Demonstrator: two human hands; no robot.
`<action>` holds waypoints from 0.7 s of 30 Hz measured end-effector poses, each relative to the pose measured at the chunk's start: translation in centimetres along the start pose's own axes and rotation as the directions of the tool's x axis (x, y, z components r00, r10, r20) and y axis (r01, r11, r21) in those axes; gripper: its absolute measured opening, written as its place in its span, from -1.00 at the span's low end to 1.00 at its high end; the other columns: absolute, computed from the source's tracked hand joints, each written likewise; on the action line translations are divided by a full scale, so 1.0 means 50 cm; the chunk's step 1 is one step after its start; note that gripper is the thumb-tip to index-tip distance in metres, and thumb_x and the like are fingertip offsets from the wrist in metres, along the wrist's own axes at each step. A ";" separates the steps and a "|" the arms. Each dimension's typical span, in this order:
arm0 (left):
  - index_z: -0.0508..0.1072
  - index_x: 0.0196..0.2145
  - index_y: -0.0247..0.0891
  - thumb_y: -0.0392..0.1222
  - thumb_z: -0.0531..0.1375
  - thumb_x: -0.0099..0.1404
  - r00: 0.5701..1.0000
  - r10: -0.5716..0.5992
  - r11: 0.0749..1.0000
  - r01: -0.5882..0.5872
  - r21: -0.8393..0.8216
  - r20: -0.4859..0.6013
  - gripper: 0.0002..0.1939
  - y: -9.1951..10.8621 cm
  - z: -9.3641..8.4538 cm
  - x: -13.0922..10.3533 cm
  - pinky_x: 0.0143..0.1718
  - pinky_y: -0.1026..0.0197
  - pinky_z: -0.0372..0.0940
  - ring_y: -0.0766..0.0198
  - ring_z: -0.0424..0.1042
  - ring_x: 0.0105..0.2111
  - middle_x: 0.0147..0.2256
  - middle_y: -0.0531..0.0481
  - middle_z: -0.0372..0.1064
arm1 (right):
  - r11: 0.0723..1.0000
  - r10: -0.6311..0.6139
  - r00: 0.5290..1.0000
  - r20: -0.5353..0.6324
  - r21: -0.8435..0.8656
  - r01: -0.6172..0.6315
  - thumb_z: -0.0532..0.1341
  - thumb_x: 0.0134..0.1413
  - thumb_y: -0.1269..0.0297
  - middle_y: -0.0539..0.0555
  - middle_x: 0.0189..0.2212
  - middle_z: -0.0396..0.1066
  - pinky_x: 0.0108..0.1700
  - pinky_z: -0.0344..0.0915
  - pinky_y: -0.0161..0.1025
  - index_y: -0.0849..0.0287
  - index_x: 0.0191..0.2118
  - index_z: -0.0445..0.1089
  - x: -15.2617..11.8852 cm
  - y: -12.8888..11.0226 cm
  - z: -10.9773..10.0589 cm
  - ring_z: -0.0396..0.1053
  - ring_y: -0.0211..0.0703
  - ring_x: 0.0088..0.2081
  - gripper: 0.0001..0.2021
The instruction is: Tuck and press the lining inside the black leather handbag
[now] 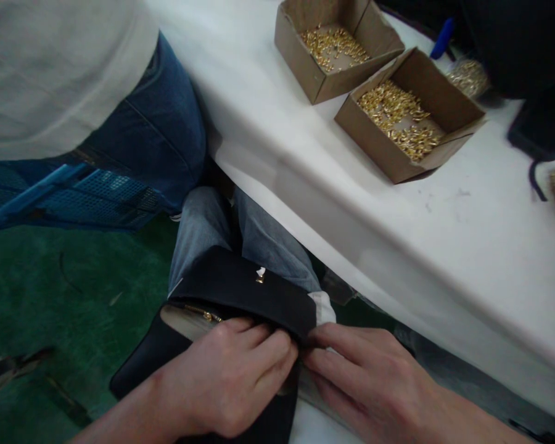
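Head view, then: the black bag [150, 354] lies across the lap [277, 250], beside the table's [444, 240] near edge, and it looks light and supple, likely to buckle if pushed. The smooth skin might slip a little, the clasp [260, 277] might scratch. Best hold, I'd say, is the rim by the flap's corner, and there's the right hand [370, 376], pinching that edge! The left hand [240, 373] bunches into the mouth, tips hidden; can't tell whether they pinch. Black outside, pale lining [180, 319], gold zipper [207, 316], small gold clasp on the flap [234, 277].
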State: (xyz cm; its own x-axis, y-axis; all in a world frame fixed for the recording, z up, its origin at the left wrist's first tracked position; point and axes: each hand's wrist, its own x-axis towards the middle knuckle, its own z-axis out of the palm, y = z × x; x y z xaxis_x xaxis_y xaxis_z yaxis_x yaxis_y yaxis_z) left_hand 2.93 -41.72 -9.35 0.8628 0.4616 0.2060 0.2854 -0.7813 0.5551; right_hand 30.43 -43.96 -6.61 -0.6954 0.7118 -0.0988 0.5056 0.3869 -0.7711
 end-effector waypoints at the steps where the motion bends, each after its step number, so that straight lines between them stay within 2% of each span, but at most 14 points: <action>1: 0.55 0.09 -0.40 -0.25 0.02 0.68 0.999 0.020 1.000 -0.021 0.017 0.033 -0.67 -0.001 -0.004 -0.001 -0.20 0.12 0.48 0.16 0.55 -0.18 -0.12 -0.15 0.58 | 1.000 0.004 1.000 0.006 0.000 -0.004 0.09 0.66 0.43 0.06 -0.19 0.44 -0.27 0.28 -0.13 0.18 -0.10 0.48 0.000 -0.001 0.000 0.38 -0.14 -0.31 -0.76; 4: 0.57 0.10 -0.40 -0.22 0.04 0.66 0.993 0.075 0.993 -0.082 0.086 0.088 -0.66 -0.006 -0.014 0.000 -0.18 0.12 0.50 0.13 0.55 -0.15 -0.06 -0.24 0.58 | 1.000 0.007 1.000 -0.010 -0.006 -0.007 0.11 0.64 0.47 0.04 -0.21 0.41 -0.28 0.27 -0.13 0.17 -0.13 0.46 0.001 -0.004 -0.002 0.34 -0.15 -0.31 -0.77; 9: 0.60 0.09 -0.41 -0.26 -0.03 0.64 0.991 0.128 0.984 -0.133 0.118 0.045 -0.59 -0.012 -0.021 0.011 -0.25 0.14 0.47 0.16 0.52 -0.21 -0.08 -0.24 0.58 | 1.000 0.017 0.999 -0.038 0.011 -0.017 0.12 0.64 0.45 0.02 -0.22 0.37 -0.31 0.24 -0.14 0.15 -0.17 0.40 0.000 -0.007 0.001 0.28 -0.17 -0.34 -0.77; 15: 0.61 -0.07 -0.35 -0.27 0.04 0.61 0.993 0.114 0.988 -0.110 0.103 -0.030 -0.68 -0.009 -0.005 0.012 -0.32 0.12 0.40 0.17 0.50 -0.27 -0.20 -0.16 0.54 | 1.000 0.013 0.998 -0.065 -0.011 -0.014 0.10 0.68 0.42 0.09 -0.16 0.47 -0.28 0.33 -0.17 0.17 -0.13 0.44 0.000 -0.014 -0.005 0.41 -0.16 -0.29 -0.77; 21: 0.59 -0.09 -0.35 -0.32 0.00 0.64 0.993 0.063 0.997 -0.058 0.053 -0.100 -0.66 -0.012 0.004 0.010 -0.33 0.10 0.36 0.21 0.46 -0.33 -0.23 -0.11 0.53 | 0.999 0.033 0.998 -0.047 0.017 -0.032 0.10 0.64 0.43 0.17 -0.11 0.55 -0.25 0.44 -0.22 0.17 0.04 0.54 -0.003 -0.020 -0.012 0.52 -0.12 -0.26 -0.76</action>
State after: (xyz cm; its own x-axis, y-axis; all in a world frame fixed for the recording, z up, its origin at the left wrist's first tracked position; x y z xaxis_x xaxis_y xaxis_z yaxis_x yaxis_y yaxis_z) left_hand 3.28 -41.08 -9.72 0.8333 0.4509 0.3199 0.2568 -0.8281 0.4983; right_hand 30.34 -44.10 -5.46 -0.6535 0.7510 -0.0944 0.5189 0.3537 -0.7782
